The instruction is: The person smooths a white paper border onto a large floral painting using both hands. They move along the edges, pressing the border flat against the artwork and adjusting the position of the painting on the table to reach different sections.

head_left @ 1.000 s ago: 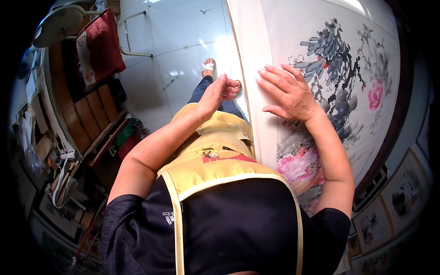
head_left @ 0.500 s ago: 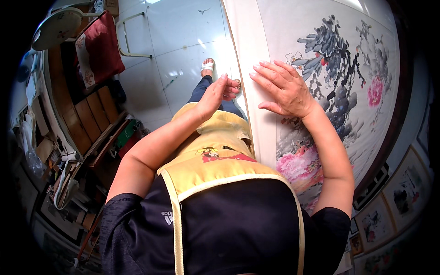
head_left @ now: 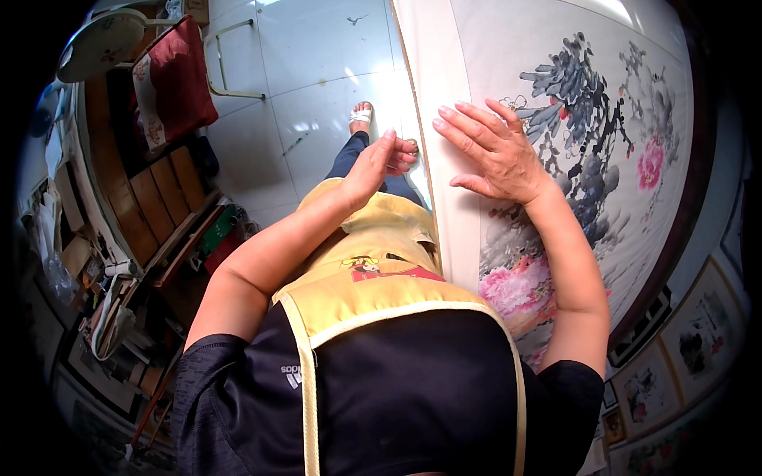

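Note:
A large flower painting [head_left: 591,170] in grey ink with pink blossoms lies spread on the right, with a plain pale border [head_left: 448,87] along its left edge. Over that border and the painting's near-left part, my right hand [head_left: 496,155] is held palm down, fingers stretched and apart. A shadow falls under it; whether it touches the paper I cannot tell. My left hand [head_left: 373,166] is in front of the yellow apron [head_left: 361,238], just left of the table's edge. Its fingers are loosely bent, the thumb stands apart, and nothing shows in it.
A chair [head_left: 226,83] with a red cloth [head_left: 175,83] stands at the far left on the tiled floor [head_left: 294,103]. Nearer on the left are wooden shelves [head_left: 163,194] crowded with papers and other things. Framed paintings [head_left: 702,329] stand at the lower right.
My right hand has turned slightly, and its index finger and thumb have shifted a little to the right. My left hand has hardly moved. The view has shifted slightly.

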The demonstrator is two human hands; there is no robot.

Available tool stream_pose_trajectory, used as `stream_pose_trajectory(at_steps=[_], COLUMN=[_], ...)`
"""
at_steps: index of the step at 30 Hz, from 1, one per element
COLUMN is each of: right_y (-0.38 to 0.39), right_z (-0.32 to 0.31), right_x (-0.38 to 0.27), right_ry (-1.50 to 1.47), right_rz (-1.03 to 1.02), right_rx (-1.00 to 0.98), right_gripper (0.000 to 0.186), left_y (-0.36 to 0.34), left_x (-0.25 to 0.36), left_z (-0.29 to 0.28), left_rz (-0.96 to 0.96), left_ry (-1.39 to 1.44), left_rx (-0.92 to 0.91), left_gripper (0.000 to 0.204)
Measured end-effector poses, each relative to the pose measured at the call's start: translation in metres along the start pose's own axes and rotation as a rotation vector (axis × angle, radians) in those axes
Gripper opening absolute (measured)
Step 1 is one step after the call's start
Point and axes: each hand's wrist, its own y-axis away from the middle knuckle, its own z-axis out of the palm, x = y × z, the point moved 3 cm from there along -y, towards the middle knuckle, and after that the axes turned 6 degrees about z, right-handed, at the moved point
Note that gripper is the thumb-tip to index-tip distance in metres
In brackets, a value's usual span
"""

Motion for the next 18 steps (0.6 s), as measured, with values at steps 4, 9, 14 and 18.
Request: stream_pose_trajectory(at_steps=[4, 9, 14, 18], right_y=[0.009, -0.009, 0.000, 0.003], right_z=[0.002, 0.011, -0.006, 0.004], right_x=[0.009, 0.004, 0.010, 0.011], right_ry=[0.068, -0.022, 0.029, 0.026], right_rz=[-0.016, -0.054, -0.036, -0.025], right_rx=[-0.052, -0.059, -0.030, -0.113], right_gripper=[0.080, 0.082, 0.086, 0.088], left_y=[-0.001, -0.002, -0.002, -0.004], left_x=[-0.004, -0.004, -0.001, -0.004], left_z=[-0.005, -0.003, -0.001, -0.001], left_rz=[-0.017, -0.012, -0.011, -0.017], left_ry=[-0.020, 0.009, -0.001, -0.016], left_rx=[-0.014, 0.001, 0.006, -0.003], left_gripper=[0.072, 0.071, 0.070, 0.070])
